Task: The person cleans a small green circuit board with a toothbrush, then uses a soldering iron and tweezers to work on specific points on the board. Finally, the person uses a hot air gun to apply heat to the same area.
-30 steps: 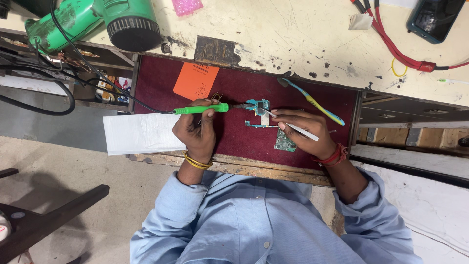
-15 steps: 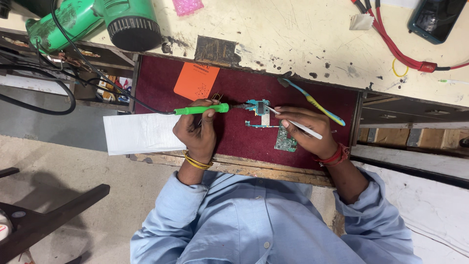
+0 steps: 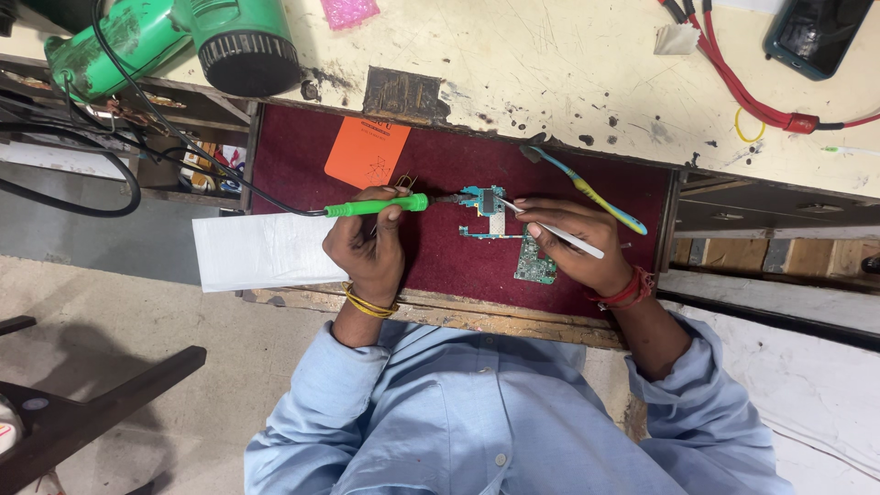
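My left hand [image 3: 367, 247] grips a green-handled soldering iron [image 3: 376, 207], and its tip points right at a small teal circuit board [image 3: 481, 200] on the dark red mat [image 3: 440, 266]. My right hand [image 3: 573, 240] holds thin metal tweezers [image 3: 559, 234] whose point reaches the same board from the right. A second, green circuit board [image 3: 534, 264] lies just below my right fingers. The iron's black cord runs off to the left.
An orange card [image 3: 368, 151] and a blue-yellow toothbrush [image 3: 587, 191] lie on the mat. A white sheet [image 3: 261, 252] sticks out at its left. On the scarred bench behind are a green blower [image 3: 211, 37], a dark metal plate [image 3: 403, 94], red cables [image 3: 752, 92] and a phone [image 3: 820, 32].
The tweezers' point has crept slightly up toward the teal board. My left hand and the soldering iron stay where they were.
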A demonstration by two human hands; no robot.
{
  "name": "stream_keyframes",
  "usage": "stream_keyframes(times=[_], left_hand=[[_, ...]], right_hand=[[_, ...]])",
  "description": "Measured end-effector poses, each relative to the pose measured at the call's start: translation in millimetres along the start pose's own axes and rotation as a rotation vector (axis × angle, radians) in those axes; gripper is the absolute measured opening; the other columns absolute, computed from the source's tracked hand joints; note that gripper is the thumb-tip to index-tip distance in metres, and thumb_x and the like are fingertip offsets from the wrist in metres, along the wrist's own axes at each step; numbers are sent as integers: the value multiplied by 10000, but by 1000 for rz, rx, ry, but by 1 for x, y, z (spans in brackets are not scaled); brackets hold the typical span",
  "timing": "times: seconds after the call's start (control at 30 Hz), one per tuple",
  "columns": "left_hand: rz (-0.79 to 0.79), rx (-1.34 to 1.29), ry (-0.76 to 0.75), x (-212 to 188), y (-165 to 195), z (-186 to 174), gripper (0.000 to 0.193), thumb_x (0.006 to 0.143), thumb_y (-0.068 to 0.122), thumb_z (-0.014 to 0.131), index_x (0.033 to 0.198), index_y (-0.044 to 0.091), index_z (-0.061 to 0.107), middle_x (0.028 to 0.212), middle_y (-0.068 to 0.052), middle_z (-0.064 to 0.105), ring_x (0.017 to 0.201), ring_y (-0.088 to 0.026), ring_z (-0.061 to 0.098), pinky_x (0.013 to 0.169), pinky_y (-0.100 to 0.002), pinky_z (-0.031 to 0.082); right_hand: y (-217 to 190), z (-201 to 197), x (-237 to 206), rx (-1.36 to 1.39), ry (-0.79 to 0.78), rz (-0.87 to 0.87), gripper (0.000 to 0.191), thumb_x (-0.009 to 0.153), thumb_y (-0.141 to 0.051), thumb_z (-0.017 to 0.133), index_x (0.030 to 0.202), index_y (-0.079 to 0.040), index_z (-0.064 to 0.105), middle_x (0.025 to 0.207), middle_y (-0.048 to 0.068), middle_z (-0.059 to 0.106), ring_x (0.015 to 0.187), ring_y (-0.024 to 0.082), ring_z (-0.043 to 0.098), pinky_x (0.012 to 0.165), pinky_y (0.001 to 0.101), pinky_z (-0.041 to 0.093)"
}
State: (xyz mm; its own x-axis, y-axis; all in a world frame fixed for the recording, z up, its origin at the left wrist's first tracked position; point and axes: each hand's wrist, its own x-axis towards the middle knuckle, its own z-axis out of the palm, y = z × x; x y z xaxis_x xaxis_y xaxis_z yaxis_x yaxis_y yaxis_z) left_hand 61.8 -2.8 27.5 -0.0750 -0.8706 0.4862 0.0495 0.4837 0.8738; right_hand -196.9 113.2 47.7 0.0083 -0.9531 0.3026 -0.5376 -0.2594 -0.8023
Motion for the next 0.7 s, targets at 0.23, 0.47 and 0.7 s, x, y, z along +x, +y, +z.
stream_keyframes(times=[0.23, 0.47, 0.7], left_hand=[[-19, -55, -19, -3, 3, 4, 204, 1056, 150, 689, 1092, -48, 658, 1038, -151, 746, 1004, -228, 761, 908, -323, 627], [-31, -101, -9, -3, 2, 5, 190, 1064, 138, 679, 1105, -45, 644, 1054, -153, 749, 1019, -216, 757, 923, -322, 624], [7, -46, -21, -3, 1, 1, 183, 1067, 130, 673, 1107, -46, 642, 1058, -167, 751, 1013, -215, 754, 913, -317, 621]], right_hand=[[17, 1, -3, 206, 118, 132, 223, 1036, -148, 704, 1197, 6, 727, 1242, 159, 741, 1145, 226, 733, 969, 330, 610], [40, 7, -8, 472, 213, 322, 237, 1044, -159, 662, 1184, 29, 699, 1105, 132, 763, 1009, 173, 751, 838, 279, 635], [39, 15, 0, 415, 155, 264, 223, 1048, -145, 657, 1183, 26, 705, 1089, 122, 761, 1010, 162, 729, 861, 278, 601]])
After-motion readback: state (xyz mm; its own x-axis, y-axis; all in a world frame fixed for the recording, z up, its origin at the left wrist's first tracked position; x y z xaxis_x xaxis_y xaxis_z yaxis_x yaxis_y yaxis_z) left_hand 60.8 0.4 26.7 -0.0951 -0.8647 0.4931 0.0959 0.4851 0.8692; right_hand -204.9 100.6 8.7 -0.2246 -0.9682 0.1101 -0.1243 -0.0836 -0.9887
